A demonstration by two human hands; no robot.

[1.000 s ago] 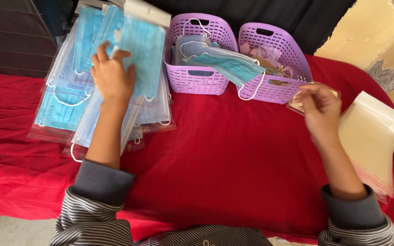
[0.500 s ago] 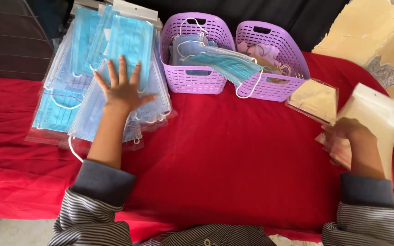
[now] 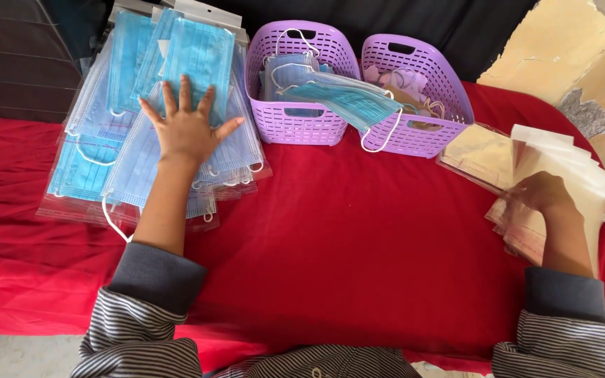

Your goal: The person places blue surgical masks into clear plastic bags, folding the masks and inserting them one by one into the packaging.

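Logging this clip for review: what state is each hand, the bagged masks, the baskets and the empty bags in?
Left hand: flat, fingers spread, pressing on the bagged masks.
Right hand: curled on the empty bags; grip unclear.
Bagged blue masks: sealed, piled in a loose, fanned stack.
Left basket: upright, holding loose masks, one draped over its rim.
Right basket: upright, partly filled.
Empty clear bags: fanned stack, unfilled.
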